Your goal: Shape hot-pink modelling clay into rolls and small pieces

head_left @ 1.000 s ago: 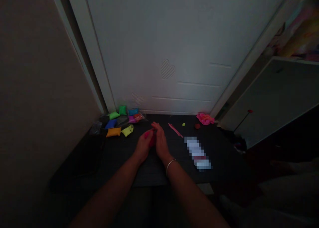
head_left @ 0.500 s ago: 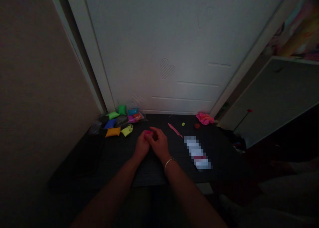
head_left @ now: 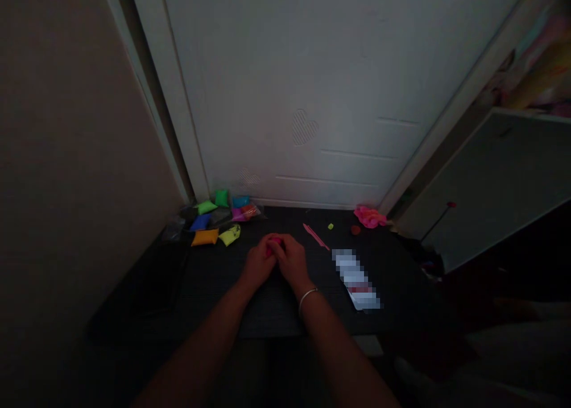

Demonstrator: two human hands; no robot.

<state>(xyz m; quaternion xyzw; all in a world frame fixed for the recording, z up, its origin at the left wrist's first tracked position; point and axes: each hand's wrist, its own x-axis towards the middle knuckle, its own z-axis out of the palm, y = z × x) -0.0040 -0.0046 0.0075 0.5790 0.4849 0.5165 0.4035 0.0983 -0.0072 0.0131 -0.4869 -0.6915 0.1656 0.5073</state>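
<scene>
My left hand (head_left: 260, 261) and my right hand (head_left: 292, 258) meet over the middle of the dark table. Between them they hold a lump of bright pink modelling clay (head_left: 272, 245), mostly hidden by the fingers. Both hands are closed around it, and a bracelet (head_left: 307, 295) circles my right wrist. To the right of my hands lie pink modelling tools (head_left: 316, 236), a tiny yellow-green piece (head_left: 331, 226) and a dark red ball (head_left: 355, 230).
Coloured clay packets, among them an orange one (head_left: 205, 237) and a yellow one (head_left: 229, 235), lie at the back left. A pink ruffled piece (head_left: 370, 216) sits back right. A blurred-out flat white item (head_left: 357, 279) lies right. A white panel (head_left: 285, 87) rises behind the table (head_left: 214, 301).
My fingers have closed further around the pink clay, the right hand folding over it. The whole view has shifted slightly; the things on the table keep their places.
</scene>
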